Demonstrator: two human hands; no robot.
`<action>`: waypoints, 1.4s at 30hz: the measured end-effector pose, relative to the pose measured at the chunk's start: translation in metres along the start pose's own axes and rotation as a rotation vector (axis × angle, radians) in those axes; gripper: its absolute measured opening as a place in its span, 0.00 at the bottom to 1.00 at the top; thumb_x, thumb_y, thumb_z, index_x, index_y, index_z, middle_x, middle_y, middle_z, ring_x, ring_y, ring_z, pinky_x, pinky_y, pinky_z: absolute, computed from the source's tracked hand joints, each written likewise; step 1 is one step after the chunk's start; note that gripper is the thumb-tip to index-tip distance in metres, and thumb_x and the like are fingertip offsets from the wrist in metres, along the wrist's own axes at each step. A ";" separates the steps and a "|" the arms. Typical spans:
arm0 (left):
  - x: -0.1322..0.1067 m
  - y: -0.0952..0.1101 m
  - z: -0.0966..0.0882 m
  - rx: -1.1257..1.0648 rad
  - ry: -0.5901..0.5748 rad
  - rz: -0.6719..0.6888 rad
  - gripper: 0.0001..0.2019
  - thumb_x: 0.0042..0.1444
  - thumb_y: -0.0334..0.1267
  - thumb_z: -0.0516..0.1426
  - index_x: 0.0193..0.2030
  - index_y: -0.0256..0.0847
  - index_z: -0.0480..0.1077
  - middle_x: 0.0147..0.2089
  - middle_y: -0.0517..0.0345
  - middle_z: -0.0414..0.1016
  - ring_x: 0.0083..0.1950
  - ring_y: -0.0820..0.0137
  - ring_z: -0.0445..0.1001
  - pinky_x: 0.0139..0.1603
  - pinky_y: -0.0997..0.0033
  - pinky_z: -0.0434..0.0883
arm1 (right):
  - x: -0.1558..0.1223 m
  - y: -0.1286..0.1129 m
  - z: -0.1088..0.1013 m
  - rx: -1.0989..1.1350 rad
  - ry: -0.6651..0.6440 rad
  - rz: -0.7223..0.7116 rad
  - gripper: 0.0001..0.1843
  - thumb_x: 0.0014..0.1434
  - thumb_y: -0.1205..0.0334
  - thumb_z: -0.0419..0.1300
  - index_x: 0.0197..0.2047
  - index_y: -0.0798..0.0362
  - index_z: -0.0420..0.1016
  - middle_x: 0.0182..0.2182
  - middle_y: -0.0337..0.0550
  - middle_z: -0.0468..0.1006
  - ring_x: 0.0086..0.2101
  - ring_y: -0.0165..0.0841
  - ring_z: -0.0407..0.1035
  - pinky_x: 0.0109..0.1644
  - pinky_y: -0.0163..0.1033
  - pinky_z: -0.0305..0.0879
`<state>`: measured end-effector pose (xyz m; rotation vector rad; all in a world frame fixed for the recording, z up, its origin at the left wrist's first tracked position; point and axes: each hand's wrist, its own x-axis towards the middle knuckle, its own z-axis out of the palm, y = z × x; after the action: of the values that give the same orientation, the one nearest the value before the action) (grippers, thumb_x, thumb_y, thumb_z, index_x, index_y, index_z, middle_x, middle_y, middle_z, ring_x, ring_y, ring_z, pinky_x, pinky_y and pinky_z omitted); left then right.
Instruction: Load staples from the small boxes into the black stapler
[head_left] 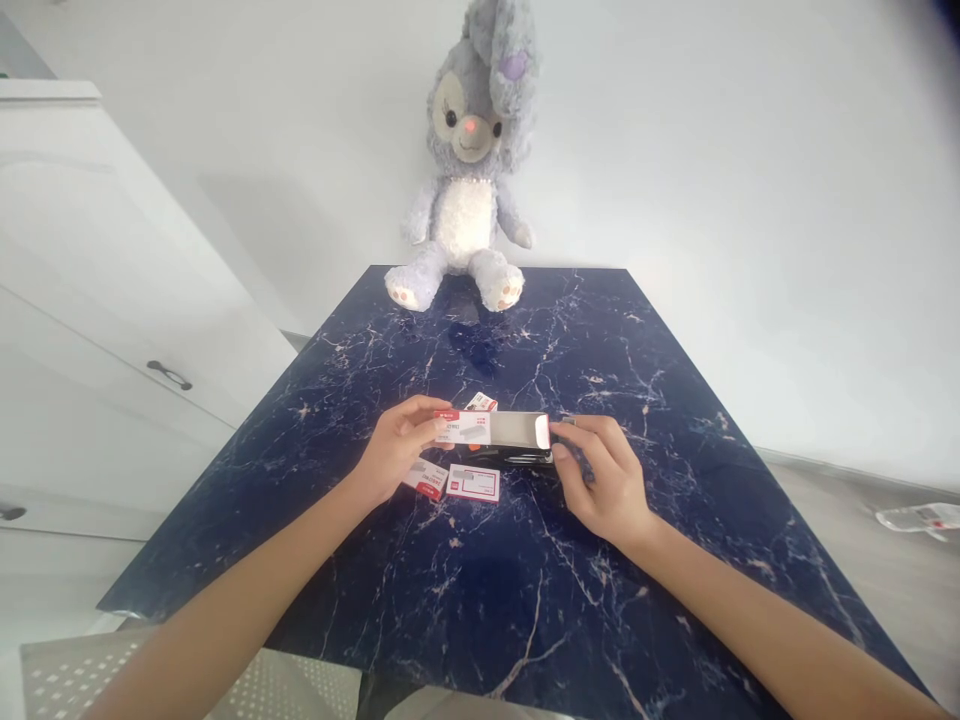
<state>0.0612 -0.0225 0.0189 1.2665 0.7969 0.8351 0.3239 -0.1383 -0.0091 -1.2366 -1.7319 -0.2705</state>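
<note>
My left hand [397, 440] is closed around the left end of a long white-and-red cardboard box [463, 428], thumb on top. The box has small print and a picture on its left part, a plain grey stretch in the middle and a white flap at its right end. At that flap are the thumb and forefinger of my right hand [604, 475], bent together against the end. Just below the box lies a shiny black stapler-like object [517, 456] with an orange spot, partly hidden by the box.
Near my left hand, a small red-and-white box [427, 479] and a white card-like box with a red border [474, 483] lie on the dark blue marbled table [525, 580]. Another small box [481, 402] is behind. A grey plush rabbit [465, 215] sits at the far edge; white drawers [90, 400] stand left.
</note>
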 end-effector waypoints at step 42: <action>-0.011 -0.009 0.005 0.110 -0.306 -0.040 0.15 0.53 0.40 0.70 0.47 0.41 0.77 0.45 0.52 0.84 0.42 0.63 0.83 0.41 0.68 0.79 | -0.001 -0.005 0.000 0.062 -0.190 -0.336 0.36 0.60 0.66 0.65 0.70 0.53 0.61 0.47 0.53 0.76 0.46 0.44 0.72 0.49 0.54 0.72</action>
<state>0.0609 -0.0352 0.0114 1.4302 0.6259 0.5532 0.3198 -0.1410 -0.0083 -0.9469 -2.0978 -0.3005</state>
